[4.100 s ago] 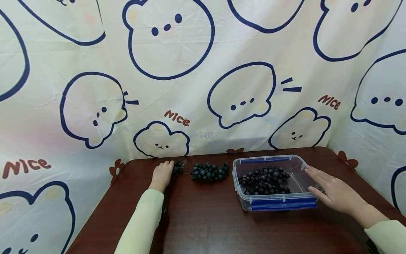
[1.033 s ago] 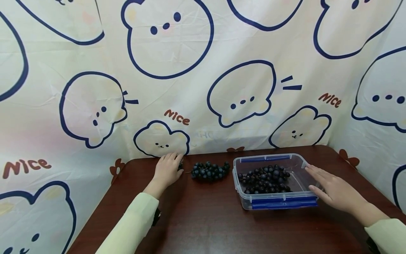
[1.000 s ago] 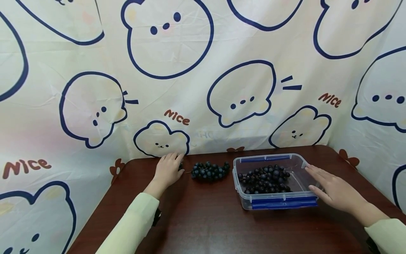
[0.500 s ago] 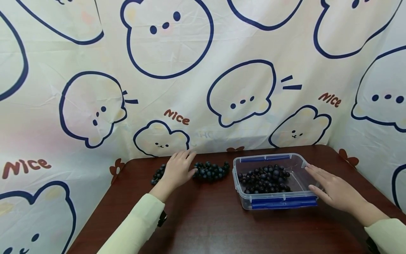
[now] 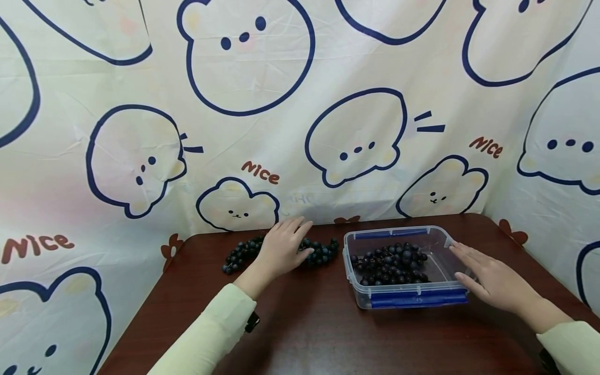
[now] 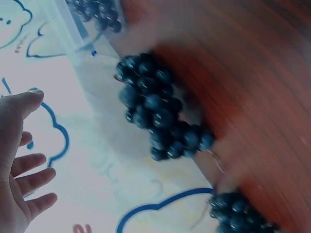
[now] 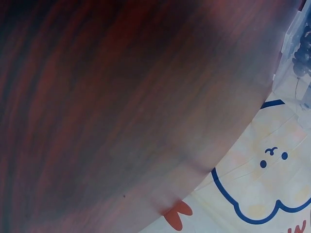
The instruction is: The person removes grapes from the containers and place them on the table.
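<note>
At the frame's right, we see the right hand point(image 5: 497, 281), fingers straight, at the rim of a clear box point(image 5: 440, 265) holding grapes point(image 5: 391, 265). Left of centre, the left hand point(image 5: 283, 247) spreads wide beside one dark bunch point(image 5: 324, 253); another bunch point(image 5: 240, 255) lies farther left. Patterned cloth point(image 5: 290, 140) hangs behind.

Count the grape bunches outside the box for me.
2: the left bunch, beside the left hand, and the right bunch, partly behind that hand, towards the box. Others may be hidden.

The sleeves point(image 5: 211, 328) are pale yellow-green, the wrist pieces point(image 5: 252, 322) black.
</note>
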Demonstrator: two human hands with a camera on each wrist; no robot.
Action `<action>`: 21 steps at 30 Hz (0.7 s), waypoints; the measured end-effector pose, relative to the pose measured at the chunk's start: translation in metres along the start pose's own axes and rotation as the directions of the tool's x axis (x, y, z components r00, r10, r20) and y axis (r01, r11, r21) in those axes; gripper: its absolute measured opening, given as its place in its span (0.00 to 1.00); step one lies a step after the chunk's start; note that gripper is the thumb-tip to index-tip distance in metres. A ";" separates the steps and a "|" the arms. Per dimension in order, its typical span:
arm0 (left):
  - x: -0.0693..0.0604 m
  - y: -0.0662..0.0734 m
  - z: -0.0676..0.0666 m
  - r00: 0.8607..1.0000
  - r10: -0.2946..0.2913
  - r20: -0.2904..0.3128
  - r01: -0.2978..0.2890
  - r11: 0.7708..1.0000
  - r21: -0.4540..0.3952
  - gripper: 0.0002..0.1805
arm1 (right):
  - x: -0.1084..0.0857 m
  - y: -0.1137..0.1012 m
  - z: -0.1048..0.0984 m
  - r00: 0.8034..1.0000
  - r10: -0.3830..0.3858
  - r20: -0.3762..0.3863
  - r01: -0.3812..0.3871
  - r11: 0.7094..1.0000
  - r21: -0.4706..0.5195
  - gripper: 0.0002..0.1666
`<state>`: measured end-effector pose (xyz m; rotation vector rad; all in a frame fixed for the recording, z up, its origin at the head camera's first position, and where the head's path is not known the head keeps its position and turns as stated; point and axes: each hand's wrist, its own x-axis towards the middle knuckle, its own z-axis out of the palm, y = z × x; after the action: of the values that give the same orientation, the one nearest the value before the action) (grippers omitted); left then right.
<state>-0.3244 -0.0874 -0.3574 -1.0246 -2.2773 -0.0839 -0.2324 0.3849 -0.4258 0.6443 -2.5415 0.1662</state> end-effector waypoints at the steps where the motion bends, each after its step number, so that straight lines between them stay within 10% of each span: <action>1: 0.002 0.003 -0.001 1.000 0.010 -0.005 -0.010 1.000 -0.004 0.34 | 0.000 0.000 0.000 1.000 0.002 0.003 -0.002 1.000 -0.003 0.39; 21: 0.048 0.060 -0.006 0.993 0.098 0.073 -0.088 0.987 -0.131 0.35 | 0.001 0.001 0.001 1.000 -0.012 -0.013 0.012 1.000 -0.011 0.38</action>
<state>-0.3038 -0.0158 -0.3366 -1.2184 -2.3157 -0.1547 -0.2336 0.3854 -0.4259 0.6515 -2.5242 0.1513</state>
